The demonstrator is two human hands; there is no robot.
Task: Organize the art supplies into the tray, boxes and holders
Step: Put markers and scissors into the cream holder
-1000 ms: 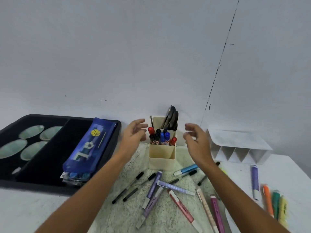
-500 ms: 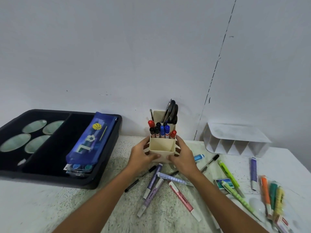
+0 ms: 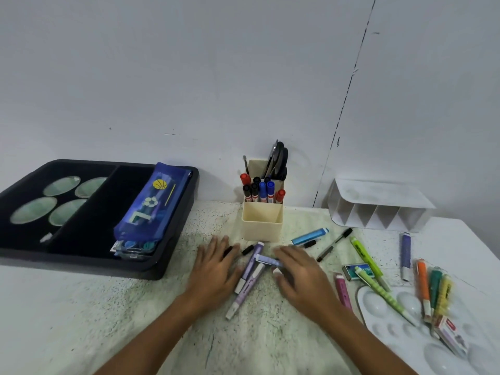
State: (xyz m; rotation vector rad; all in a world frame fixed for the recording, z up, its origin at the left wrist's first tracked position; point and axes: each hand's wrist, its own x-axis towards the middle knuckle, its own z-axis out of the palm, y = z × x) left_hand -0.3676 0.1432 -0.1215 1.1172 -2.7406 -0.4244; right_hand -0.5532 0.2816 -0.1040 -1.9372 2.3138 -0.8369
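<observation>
Both hands lie flat over the loose pens on the tabletop point(image 3: 81, 307), in front of the cream holder.

The left hand point(image 3: 215, 269) rests palm down with fingers straight, over black pens. The right hand point(image 3: 300, 274) is spread too, fingers relaxed across a pale lilac pen point(image 3: 266, 259); neither grips anything. Two purple pens point(image 3: 247, 277) lie between the hands. The cream holder point(image 3: 262, 221), with markers and scissors in its back part, stands just beyond the fingertips. A black tray point(image 3: 89, 255) with a blue pencil case point(image 3: 151, 209) sits to the left hand's left; highlighters point(image 3: 433, 288) and a white palette point(image 3: 400, 334) lie to the right hand's right.
</observation>
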